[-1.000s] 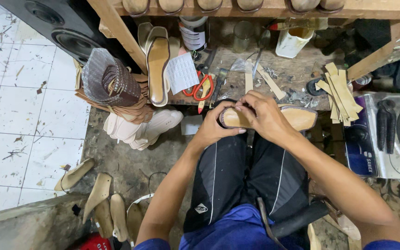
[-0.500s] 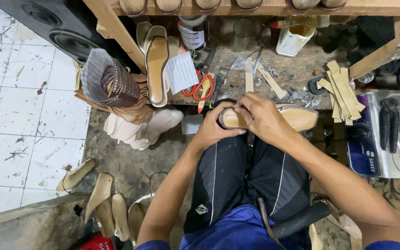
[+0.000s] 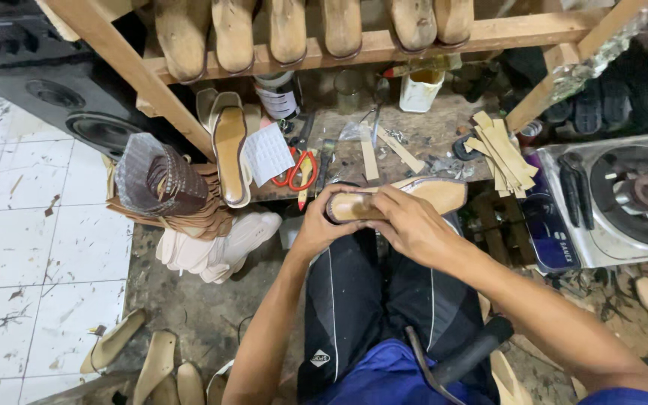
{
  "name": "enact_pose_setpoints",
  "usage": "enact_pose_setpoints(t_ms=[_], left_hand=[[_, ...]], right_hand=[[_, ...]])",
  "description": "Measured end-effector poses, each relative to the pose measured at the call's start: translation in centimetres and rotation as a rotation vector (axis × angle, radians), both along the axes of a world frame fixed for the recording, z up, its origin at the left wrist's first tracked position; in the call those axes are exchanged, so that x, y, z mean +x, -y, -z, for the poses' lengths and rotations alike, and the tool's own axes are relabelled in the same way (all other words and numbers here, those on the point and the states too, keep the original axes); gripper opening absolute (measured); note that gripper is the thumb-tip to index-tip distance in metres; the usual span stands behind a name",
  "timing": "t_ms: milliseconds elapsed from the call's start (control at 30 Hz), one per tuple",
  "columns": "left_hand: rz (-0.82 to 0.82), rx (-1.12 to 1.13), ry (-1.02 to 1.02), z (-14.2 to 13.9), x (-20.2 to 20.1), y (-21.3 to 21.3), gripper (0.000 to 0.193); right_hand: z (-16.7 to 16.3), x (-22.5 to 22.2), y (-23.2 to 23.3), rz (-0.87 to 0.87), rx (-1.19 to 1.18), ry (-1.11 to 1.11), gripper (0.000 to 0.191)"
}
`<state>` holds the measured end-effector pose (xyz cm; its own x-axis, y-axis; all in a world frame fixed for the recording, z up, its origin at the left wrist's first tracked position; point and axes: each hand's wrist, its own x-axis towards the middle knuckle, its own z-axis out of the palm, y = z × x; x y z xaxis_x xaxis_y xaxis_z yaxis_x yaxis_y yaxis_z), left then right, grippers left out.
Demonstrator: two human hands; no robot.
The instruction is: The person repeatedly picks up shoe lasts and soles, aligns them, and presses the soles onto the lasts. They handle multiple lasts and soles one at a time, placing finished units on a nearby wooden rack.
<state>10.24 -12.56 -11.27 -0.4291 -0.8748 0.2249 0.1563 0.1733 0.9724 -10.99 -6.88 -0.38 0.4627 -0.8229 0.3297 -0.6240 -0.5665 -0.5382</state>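
Fingers of both hands grip tan shoe near white paper label.

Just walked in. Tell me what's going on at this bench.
A seated person holds a tan shoe over their lap with both hands. The left hand grips its heel end; the right hand presses on top of it. Ahead, the cluttered workbench carries red-handled scissors, an upturned sole and tan strips. Wooden lasts hang on the rack above.

Both hands, left hand and right hand, meet with curled fingers.
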Motion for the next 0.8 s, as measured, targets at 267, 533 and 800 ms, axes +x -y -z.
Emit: enact_pose_setpoints(t_ms=[267,533,800], left_hand=[[0.025,0.055,-0.041,0.3,-0.3,0.0,0.065],[0.013,0.041,-0.021,0.1,-0.4,-0.3,0.065],[0.003,0.025,0.006,0.3,-0.3,-0.1,0.066]], right_hand=[[5.1,-6.4,-17.6,-0.102,0.397,-0.865,0.052],[1.8,-7.5,-14.2,0.097,0.662,-0.400,0.049],[0.0,0.1,-7.5,0.566,0.505,0.375,0.054]])
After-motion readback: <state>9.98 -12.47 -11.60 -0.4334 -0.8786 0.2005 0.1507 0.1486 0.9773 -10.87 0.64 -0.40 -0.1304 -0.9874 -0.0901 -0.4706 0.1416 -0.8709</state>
